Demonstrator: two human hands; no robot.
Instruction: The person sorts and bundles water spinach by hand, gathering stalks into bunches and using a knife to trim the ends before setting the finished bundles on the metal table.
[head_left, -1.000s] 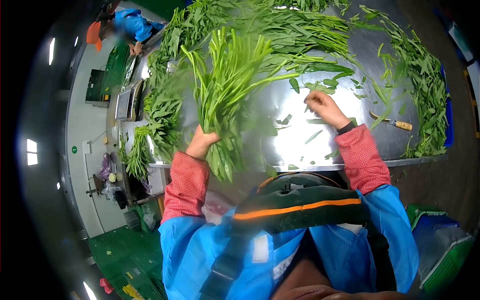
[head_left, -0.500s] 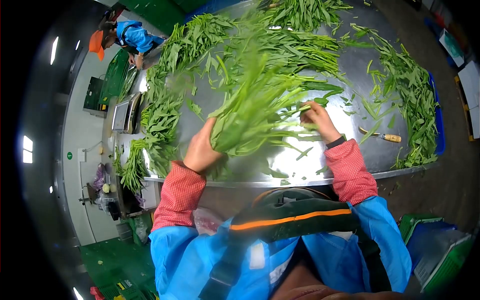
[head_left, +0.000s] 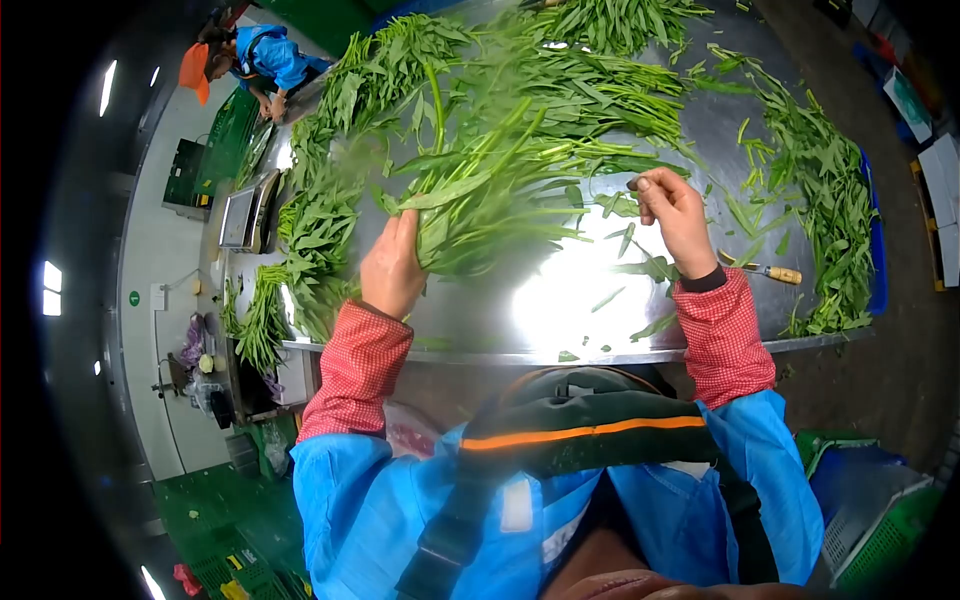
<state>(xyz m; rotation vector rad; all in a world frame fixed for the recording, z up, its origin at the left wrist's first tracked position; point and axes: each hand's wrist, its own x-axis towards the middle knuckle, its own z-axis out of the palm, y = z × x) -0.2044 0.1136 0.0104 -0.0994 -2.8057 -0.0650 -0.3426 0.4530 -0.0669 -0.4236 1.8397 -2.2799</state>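
Observation:
My left hand is closed around a loose bunch of water spinach, its green stems pointing right over the metal table. To the right of those stems, my right hand is raised with thumb and fingers pinched together. A small dark bit shows at its fingertips, too small to name. Loose leaves lie on the table below that hand. Beyond the bunch lies a pile of water spinach with stems to the right. A sickle-like knife with a wooden handle rests right of my right wrist.
More greens are heaped along the table's right side, against a blue crate. A scale stands at the left beside another row of greens. A co-worker in blue bends over the far left end.
My right hand has moved right and slightly up, away from the stems. My left hand has shifted a little left and up with the bunch. More leaves lie beneath my right hand.

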